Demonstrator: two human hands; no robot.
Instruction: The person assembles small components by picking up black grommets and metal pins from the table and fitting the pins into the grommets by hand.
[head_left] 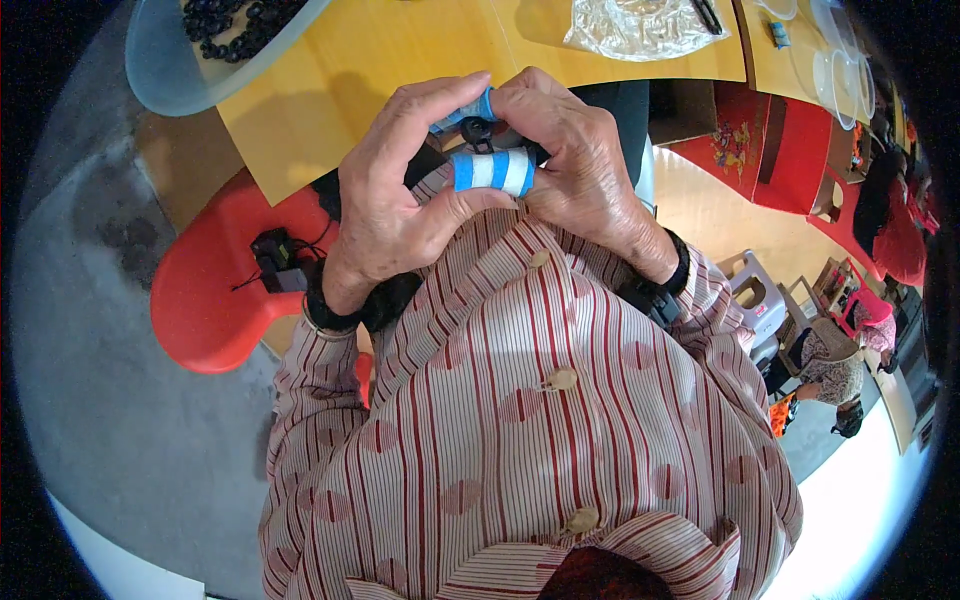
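My two hands meet in front of my chest, just off the table's near edge. Between the taped fingertips sits a small black round-headed part, probably plastic; its exact kind is too small to tell. Blue and white tape wraps my right thumb, and more blue tape covers the finger opposite it. My right hand is closed, pinching the part. My left hand curls round the same spot, forefinger above and thumb below. Its other fingers are mostly hidden, as is the part's far side.
A translucent bowl of black pieces stands at the table's far left. Clear plastic bags lie at the back. Clear cups are at far right. A red chair holds a black device. Other people sit to the right.
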